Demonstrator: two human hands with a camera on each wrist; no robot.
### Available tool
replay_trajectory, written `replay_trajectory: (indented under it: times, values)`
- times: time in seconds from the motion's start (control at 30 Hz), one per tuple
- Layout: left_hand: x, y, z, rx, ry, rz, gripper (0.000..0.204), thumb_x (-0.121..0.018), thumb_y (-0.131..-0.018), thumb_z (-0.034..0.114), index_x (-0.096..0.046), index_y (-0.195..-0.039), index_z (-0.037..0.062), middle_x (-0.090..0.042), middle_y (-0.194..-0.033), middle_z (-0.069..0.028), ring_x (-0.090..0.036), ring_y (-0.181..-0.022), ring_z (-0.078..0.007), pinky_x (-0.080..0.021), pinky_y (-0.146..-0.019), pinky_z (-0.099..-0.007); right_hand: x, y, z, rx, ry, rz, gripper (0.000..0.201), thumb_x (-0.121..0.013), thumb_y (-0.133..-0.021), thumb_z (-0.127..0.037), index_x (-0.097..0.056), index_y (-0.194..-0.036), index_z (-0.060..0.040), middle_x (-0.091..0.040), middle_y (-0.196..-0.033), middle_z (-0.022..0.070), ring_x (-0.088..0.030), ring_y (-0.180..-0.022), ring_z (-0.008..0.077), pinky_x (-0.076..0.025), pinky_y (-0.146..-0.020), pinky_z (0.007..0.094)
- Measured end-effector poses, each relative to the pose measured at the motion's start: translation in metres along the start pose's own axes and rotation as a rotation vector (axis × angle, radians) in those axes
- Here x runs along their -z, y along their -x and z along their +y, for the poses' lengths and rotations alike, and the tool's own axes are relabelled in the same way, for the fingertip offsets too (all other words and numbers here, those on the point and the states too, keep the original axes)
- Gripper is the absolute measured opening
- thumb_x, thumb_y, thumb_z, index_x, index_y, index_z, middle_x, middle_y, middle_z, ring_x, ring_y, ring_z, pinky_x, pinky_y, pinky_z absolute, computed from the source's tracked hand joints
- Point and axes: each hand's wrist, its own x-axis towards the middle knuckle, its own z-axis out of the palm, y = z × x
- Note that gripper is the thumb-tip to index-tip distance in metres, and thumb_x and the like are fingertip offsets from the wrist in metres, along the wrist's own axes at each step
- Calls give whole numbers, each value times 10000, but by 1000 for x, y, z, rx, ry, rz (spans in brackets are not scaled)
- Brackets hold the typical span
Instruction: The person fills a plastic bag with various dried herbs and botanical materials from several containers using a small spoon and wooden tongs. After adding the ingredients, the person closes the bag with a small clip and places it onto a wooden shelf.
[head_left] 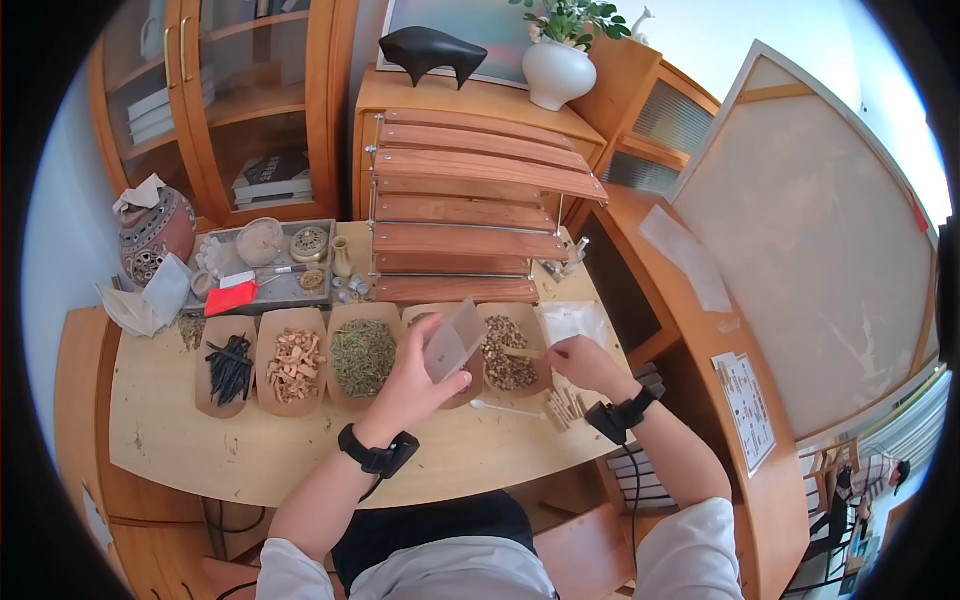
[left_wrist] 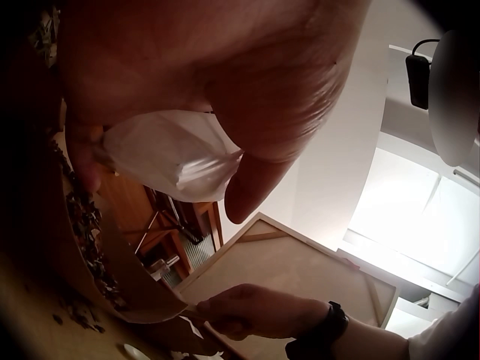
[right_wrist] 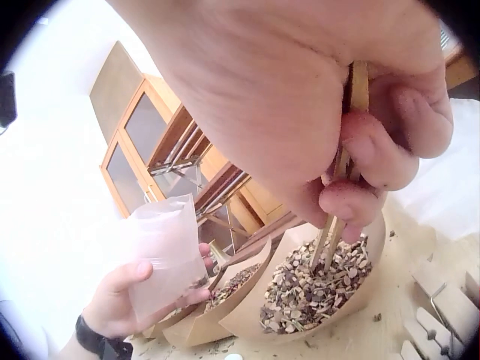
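In the head view my left hand (head_left: 408, 378) holds a translucent pouch (head_left: 456, 338) between thumb and fingers, above the row of paper trays. The right wrist view shows the pouch (right_wrist: 166, 251) upright, with the thumb across its near side. My right hand (head_left: 588, 368) grips slim wooden tongs (head_left: 522, 352). Their two tips dip into chopped, mixed brown and pale herbs (right_wrist: 319, 289) in the rightmost paper tray (right_wrist: 247, 319). Another tray of dried herbs (right_wrist: 234, 286) stands beside it, partly hidden by the left hand and pouch in the head view.
Further left stand trays of green herbs (head_left: 362, 355), pale wood chips (head_left: 296, 362) and black sticks (head_left: 230, 365). Small wooden clothespins (head_left: 566, 408) and a white spoon (head_left: 508, 408) lie near the front right. Behind the trays rises a slatted wooden rack (head_left: 470, 240); a grey tray (head_left: 315, 295) holds incense ware.
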Motion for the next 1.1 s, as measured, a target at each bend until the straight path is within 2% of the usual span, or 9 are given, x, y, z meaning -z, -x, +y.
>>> replay_trajectory:
  times: [0.07,0.17,0.37,0.57,0.77,0.87,0.97,1.07,1.1]
  values:
    - [0,0,-1,-5,0,4,861,-798,-824,155,-278,-1498,25,-405,-1467,-184,-405,-1387,-286,-354,-1137,-422,-2,1,2,-19,-42,-5,395,-634,-943,-320,-725,-954,64,-682,-712,146,-628,-661,226,-507,-683,363]
    - [-2,0,-6,-10,6,11,864,-798,-825,162,-277,-1500,23,-407,-1462,-184,-408,-1385,-287,-354,-1138,-420,-1,3,10,-118,-312,-39,368,-650,-945,-306,-747,-953,48,-659,-700,81,-573,-635,162,-476,-638,322]
    - [-2,0,-7,-29,-26,14,874,-801,-821,170,-275,-1503,23,-400,-1462,-190,-410,-1382,-293,-352,-1139,-418,25,13,0,-231,-512,-59,332,-662,-951,-309,-760,-955,7,-552,-675,-18,-444,-607,65,-369,-570,252]
    - [-3,0,-11,-36,-43,23,879,-809,-812,172,-279,-1498,24,-402,-1457,-189,-410,-1381,-292,-350,-1139,-418,60,34,-59,-101,-540,-21,288,-648,-973,-246,-748,-964,23,-497,-640,-49,-407,-595,48,-331,-545,220]
    - [-3,-1,-4,-22,12,-5,881,-811,-811,159,-280,-1500,16,-401,-1461,-187,-408,-1381,-284,-349,-1140,-418,49,35,-96,193,-251,49,293,-647,-982,-245,-729,-1032,31,-562,-685,-15,-480,-635,69,-417,-595,251]
    - [-1,-1,-3,-18,15,1,880,-809,-813,157,-279,-1501,15,-399,-1463,-188,-407,-1382,-285,-349,-1139,-419,47,40,-102,255,-172,90,285,-650,-979,-237,-721,-1048,30,-595,-712,-3,-498,-661,66,-440,-619,255]
    - [-1,1,-5,-13,-15,17,881,-808,-815,160,-277,-1502,14,-400,-1463,-190,-406,-1382,-287,-351,-1137,-419,53,42,-93,221,-311,77,285,-659,-971,-226,-718,-1041,44,-620,-716,7,-502,-666,58,-448,-620,250]
    - [-2,1,-9,-40,-43,39,878,-807,-817,164,-278,-1503,15,-401,-1459,-195,-407,-1382,-291,-354,-1136,-420,58,36,-69,112,-259,135,310,-659,-959,-272,-725,-1054,16,-651,-734,115,-553,-645,132,-469,-639,287]
    - [-2,1,-10,-49,-59,44,876,-806,-818,166,-279,-1502,17,-402,-1458,-196,-408,-1381,-292,-355,-1135,-421,57,33,-60,100,-164,130,306,-658,-947,-276,-729,-1060,-1,-691,-778,138,-625,-665,179,-498,-657,315]
